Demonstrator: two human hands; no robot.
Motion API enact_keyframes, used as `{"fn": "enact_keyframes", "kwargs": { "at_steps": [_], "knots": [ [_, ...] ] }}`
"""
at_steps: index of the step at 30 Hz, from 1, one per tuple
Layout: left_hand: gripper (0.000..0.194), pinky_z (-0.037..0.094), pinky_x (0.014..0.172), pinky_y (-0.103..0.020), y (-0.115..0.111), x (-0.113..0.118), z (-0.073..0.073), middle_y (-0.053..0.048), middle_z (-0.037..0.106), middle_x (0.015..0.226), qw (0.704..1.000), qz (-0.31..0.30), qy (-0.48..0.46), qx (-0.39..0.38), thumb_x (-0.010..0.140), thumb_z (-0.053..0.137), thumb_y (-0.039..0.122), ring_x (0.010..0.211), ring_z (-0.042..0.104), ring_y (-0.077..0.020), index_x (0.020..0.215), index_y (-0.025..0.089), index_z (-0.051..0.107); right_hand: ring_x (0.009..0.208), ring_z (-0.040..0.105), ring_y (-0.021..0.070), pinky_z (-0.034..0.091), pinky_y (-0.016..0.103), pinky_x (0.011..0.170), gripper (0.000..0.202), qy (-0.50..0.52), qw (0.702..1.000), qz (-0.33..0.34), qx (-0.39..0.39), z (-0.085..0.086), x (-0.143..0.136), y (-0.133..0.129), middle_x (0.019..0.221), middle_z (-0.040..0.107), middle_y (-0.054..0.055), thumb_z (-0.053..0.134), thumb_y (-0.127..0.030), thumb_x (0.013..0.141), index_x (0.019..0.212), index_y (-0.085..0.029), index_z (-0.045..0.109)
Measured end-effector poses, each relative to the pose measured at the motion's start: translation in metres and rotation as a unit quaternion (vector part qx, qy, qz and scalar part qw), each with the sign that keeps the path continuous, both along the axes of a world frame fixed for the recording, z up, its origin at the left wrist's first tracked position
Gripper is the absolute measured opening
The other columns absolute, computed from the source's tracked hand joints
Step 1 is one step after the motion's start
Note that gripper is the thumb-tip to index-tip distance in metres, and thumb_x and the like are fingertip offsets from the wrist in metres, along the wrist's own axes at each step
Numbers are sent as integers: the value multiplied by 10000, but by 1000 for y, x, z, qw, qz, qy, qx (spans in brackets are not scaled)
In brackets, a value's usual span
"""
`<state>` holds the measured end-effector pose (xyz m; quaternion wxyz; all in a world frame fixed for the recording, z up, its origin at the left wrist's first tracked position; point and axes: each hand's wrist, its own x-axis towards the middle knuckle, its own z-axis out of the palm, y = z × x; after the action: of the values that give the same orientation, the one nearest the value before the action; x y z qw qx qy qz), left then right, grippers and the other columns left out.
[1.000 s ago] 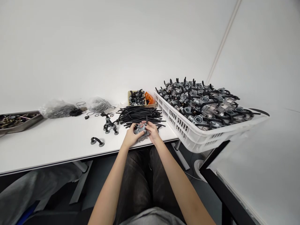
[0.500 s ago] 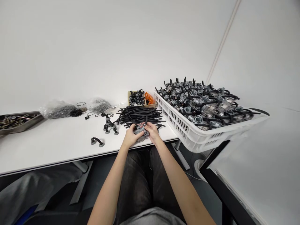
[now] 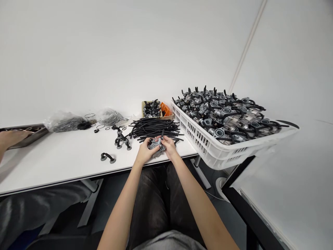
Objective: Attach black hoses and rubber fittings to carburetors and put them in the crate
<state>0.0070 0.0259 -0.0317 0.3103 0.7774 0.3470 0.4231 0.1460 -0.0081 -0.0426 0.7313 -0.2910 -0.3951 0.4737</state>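
A grey metal part (image 3: 157,147) with a short black hose sticking up sits between my hands at the table's front edge. My left hand (image 3: 147,151) grips its left side, thumb across the front. On the right side, my right hand (image 3: 169,147) has its fingers closed round the part near the black hose. Just behind my hands lies a pile of black hoses (image 3: 156,127). To the left, several short black hoses with grey round ends (image 3: 121,139) stand in a cluster, and another bent one (image 3: 108,157) lies nearer the front edge.
A white crate (image 3: 205,144) heaped with assembled parts stands at the right. Behind the hoses are a small tray of parts (image 3: 143,109) and an orange container (image 3: 165,109). Plastic bags (image 3: 66,121) and a metal tray (image 3: 36,136) with another person's hand over it are at the left.
Another person's hand has come in from the left over the metal tray. My hands have hardly moved and still hold the grey metal part.
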Motion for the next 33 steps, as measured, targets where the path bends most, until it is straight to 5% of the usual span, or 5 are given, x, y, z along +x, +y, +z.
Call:
{"fn": "enact_keyframes", "kwargs": {
  "at_steps": [6, 13, 19, 33],
  "knots": [
    [428, 489, 746, -340, 1, 0, -2, -71, 708, 932, 1000, -1, 0, -10, 712, 680, 451, 817, 650, -233, 1022, 166, 606, 834, 690, 214, 518, 307, 803, 249, 11, 1000, 3, 5, 0, -1, 0, 751, 752, 24, 797, -396, 656, 803, -202, 742],
    [418, 489, 769, -329, 0, -2, 1, -54, 699, 918, 1000, -19, -3, -1, 701, 706, 433, 830, 642, -221, 1015, 175, 605, 1088, 664, 217, 522, 305, 889, 324, 77, 997, 5, -1, -3, 5, 3, 1067, 761, 35, 748, -387, 696, 985, -242, 721],
    [456, 491, 755, -336, 0, -2, 1, -59, 696, 918, 1000, -24, -3, -2, 695, 720, 441, 818, 642, -226, 1043, 173, 598, 986, 706, 230, 558, 336, 838, 339, 84, 996, 8, -9, -7, 6, 5, 1049, 767, 60, 766, -341, 680, 996, -228, 716],
    [436, 481, 734, -313, 0, -1, -1, -57, 683, 932, 999, -35, -15, -3, 694, 731, 410, 811, 628, -208, 1037, 176, 599, 847, 732, 231, 559, 375, 817, 355, 35, 987, -154, 12, -2, 1, 5, 814, 762, 58, 811, -331, 606, 901, -198, 666]
  ]
}}
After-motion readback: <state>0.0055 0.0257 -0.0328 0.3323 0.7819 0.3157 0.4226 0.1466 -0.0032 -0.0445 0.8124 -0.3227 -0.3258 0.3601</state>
